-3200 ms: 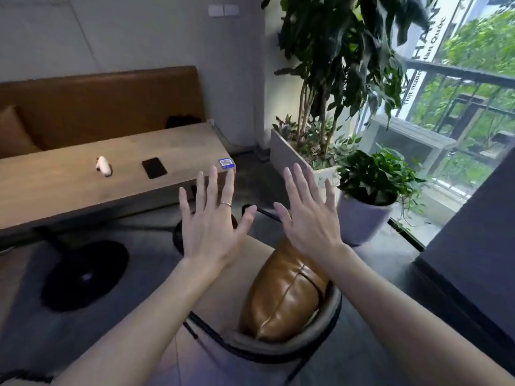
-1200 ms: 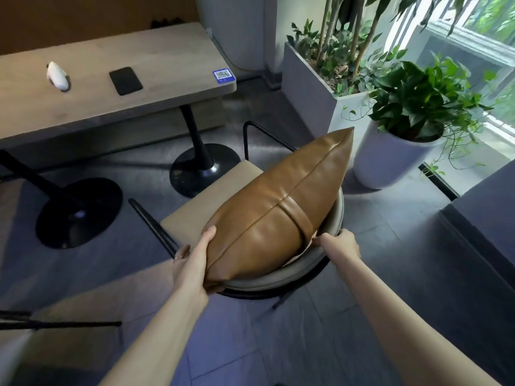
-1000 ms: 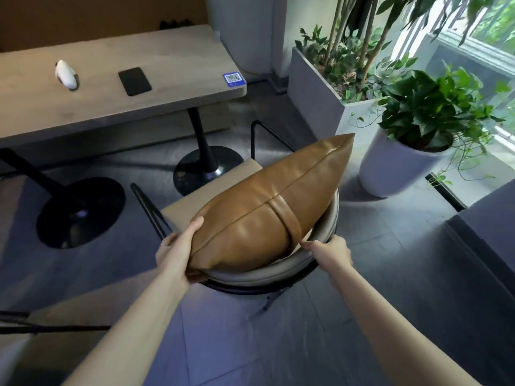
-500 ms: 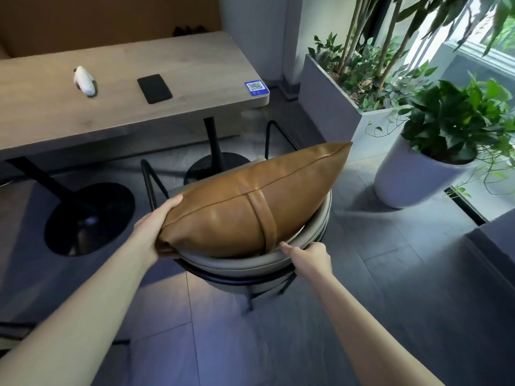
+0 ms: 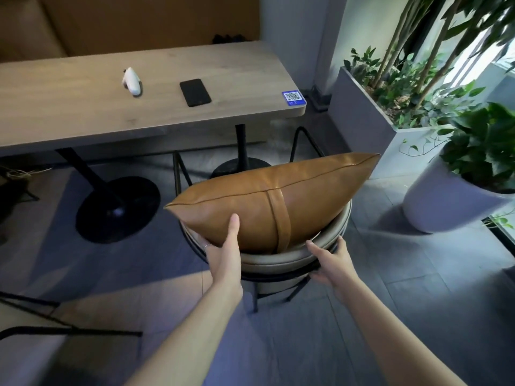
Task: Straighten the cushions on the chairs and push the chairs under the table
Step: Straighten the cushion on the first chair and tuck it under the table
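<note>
A brown leather cushion (image 5: 267, 199) with a strap down its middle stands on edge against the curved grey backrest (image 5: 281, 259) of a black-framed chair. The chair faces the wooden table (image 5: 83, 107), its black arm loops just short of the table edge. My left hand (image 5: 223, 252) grips the backrest rim at the left, thumb pressed up against the cushion's face. My right hand (image 5: 330, 260) grips the backrest rim at the right, below the cushion. The seat is hidden behind the cushion.
On the table lie a black phone (image 5: 195, 92), a white device (image 5: 131, 81) and a blue QR sticker (image 5: 293, 98). Two black pedestal bases (image 5: 117, 207) stand under it. A white potted plant (image 5: 457, 190) and a grey planter (image 5: 362, 112) stand at the right. Another chair's black frame (image 5: 55, 327) is at lower left.
The chair has turned and slid toward the table. The cushion now stands level along the backrest. My left hand has moved from the cushion's corner to the backrest rim.
</note>
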Available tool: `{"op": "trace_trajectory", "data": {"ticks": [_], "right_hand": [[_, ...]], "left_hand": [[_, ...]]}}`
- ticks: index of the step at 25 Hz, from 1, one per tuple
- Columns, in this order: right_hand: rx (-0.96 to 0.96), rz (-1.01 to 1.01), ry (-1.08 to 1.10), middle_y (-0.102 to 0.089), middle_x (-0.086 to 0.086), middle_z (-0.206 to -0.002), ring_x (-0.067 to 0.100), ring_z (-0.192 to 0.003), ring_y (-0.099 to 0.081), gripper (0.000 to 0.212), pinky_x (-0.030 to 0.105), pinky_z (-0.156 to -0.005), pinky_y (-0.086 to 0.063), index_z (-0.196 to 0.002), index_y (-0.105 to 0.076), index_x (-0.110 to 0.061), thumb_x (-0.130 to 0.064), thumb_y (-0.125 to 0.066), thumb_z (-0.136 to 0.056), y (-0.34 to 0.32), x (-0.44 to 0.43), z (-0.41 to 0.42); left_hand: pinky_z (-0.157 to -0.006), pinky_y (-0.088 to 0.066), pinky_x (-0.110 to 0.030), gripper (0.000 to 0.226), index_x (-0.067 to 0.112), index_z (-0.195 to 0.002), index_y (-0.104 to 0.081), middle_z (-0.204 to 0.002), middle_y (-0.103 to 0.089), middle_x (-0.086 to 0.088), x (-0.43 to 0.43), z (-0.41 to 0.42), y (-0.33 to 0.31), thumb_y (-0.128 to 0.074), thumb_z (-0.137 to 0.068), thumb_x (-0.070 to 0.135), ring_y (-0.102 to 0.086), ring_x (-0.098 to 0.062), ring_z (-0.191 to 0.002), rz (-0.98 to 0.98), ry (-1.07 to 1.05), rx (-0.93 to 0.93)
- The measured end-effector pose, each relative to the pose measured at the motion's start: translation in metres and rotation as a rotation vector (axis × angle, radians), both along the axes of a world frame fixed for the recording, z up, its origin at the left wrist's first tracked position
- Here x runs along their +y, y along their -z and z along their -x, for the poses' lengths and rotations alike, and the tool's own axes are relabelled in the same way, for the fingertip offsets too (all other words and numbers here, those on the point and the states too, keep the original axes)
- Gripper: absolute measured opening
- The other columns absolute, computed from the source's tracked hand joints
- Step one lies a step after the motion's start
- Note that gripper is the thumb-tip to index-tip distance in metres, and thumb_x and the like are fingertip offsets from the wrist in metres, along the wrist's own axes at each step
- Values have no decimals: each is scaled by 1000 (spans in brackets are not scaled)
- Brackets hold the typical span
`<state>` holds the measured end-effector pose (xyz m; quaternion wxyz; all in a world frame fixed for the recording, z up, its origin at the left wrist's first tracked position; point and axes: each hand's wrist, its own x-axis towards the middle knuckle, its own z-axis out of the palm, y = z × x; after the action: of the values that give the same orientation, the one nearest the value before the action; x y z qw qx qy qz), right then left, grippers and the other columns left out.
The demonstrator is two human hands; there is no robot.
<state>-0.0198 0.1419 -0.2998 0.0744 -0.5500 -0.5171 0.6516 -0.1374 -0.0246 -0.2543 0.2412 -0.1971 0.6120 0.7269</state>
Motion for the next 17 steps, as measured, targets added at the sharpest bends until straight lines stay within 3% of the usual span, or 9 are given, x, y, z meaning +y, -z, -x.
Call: {"op": "trace_trajectory", "data": {"ticks": [3, 8, 11, 13, 15, 17], "right_hand": [[-17, -53, -10, -63, -1, -138, 28, -107, -71, 111, 42, -72, -67, -149, -38, -33, -60, -81, -51, 7, 1, 6], [1, -106, -53, -61, 1, -141, 21, -93, -74, 122, 45, -77, -66, -154, -34, -26, -66, -76, -46, 7, 2, 22], [-24, -141, -96, -63, 2, -135, 19, -84, -74, 121, 50, -81, -65, -154, -33, -25, -70, -74, -49, 11, 5, 38], [-59, -151, -116, -62, 1, -136, 20, -90, -73, 121, 51, -86, -63, -155, -31, -25, -71, -76, -52, 11, 10, 51], [-72, -148, -135, -61, -1, -126, 22, -91, -69, 108, 52, -90, -61, -152, -29, -25, -64, -79, -66, 11, 12, 61], [-94, -162, -167, -59, -5, -108, 26, -96, -67, 89, 53, -91, -60, -137, -33, -22, -61, -78, -70, 12, 12, 67]], "left_hand": [[-119, -30, -58, 108, 27, -159, -26, -156, -46, 3, 15, 10, 5, -81, -73, 62, -42, -29, -142, -39, -130, -33], [-118, -30, -62, 111, 35, -156, -31, -152, -49, 7, 11, 31, 12, -85, -64, 63, -45, -29, -140, -88, -133, 1], [-118, -30, -62, 111, 39, -155, -33, -152, -49, 8, 13, 48, 8, -87, -61, 62, -46, -28, -139, -121, -110, 29], [-119, -27, -63, 108, 36, -156, -31, -156, -45, 6, 15, 61, 8, -86, -67, 59, -42, -30, -142, -120, -112, 21], [-119, -25, -63, 105, 34, -157, -31, -158, -43, 4, 19, 72, 4, -86, -71, 54, -39, -31, -144, -127, -131, 11], [-120, -25, -61, 103, 33, -157, -30, -157, -43, 3, 19, 82, 0, -86, -72, 51, -40, -31, -143, -117, -157, 3]]}}
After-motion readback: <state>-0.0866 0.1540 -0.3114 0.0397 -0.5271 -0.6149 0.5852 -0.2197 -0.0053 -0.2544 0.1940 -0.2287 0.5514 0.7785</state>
